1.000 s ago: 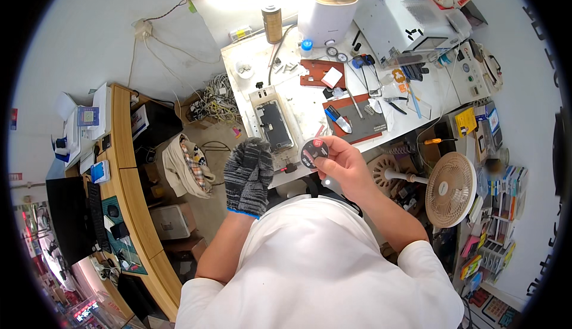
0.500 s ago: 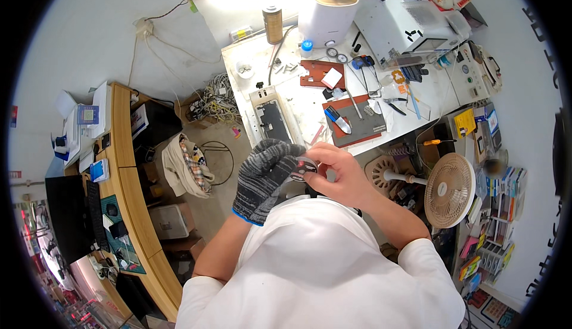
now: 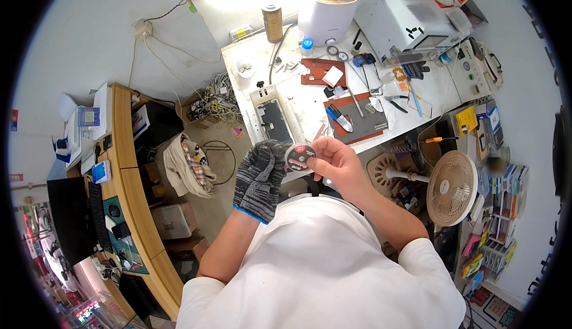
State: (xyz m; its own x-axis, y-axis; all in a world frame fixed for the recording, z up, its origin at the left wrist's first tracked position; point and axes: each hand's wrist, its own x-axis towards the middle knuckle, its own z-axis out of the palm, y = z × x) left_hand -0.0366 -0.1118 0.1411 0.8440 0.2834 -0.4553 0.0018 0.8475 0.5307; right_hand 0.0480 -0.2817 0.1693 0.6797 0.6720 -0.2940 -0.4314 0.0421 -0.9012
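Small round spool (image 3: pixel 300 156), dark face with a red label patch, held up in front of my chest at the near edge of the worktop (image 3: pixel 310 105), so both hands can work it. My left hand (image 3: pixel 260 177), in a grey knit glove, pinches its rim at 9 o'clock; my bare right hand (image 3: pixel 333 161) has its fingers closed on the 3 o'clock side. At 12 o'clock lies a phone frame (image 3: pixel 274 117). Yellow and blue packets (image 3: pixel 476 117) sit at 3 o'clock, above the fan (image 3: pixel 450 187)
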